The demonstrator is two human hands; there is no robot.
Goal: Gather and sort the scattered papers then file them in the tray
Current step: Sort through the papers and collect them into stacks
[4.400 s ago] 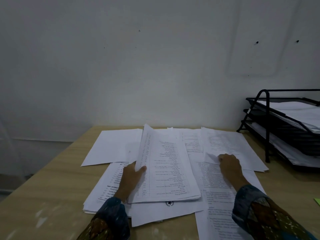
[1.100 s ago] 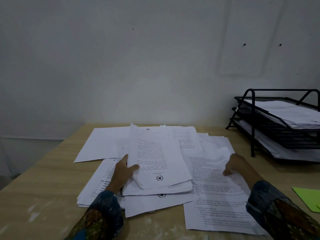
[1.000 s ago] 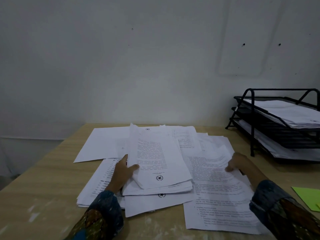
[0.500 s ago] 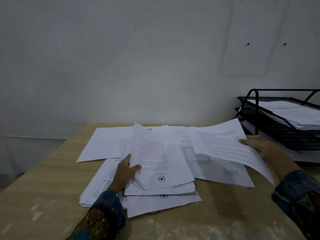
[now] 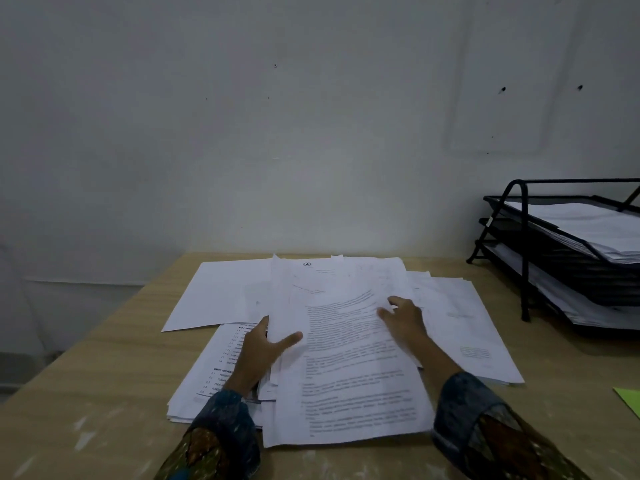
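A: What changed?
B: I see the printed white sheet (image 5: 349,362), lifted a moment ago, now atop the centre pile; right hand (image 5: 403,318) open, flat on it.
A: And the left hand (image 5: 261,351)?
B: Pinching the pile's edge; black wire tray (image 5: 526,251) unfilled by these.

The printed sheet (image 5: 349,368) my right hand (image 5: 403,318) was holding up half a second ago near the tray (image 5: 526,251) I've now laid on the stack under my left hand (image 5: 261,348); right fingers rest spread, open, on it

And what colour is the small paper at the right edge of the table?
Light green; only its corner shows, in the head view.
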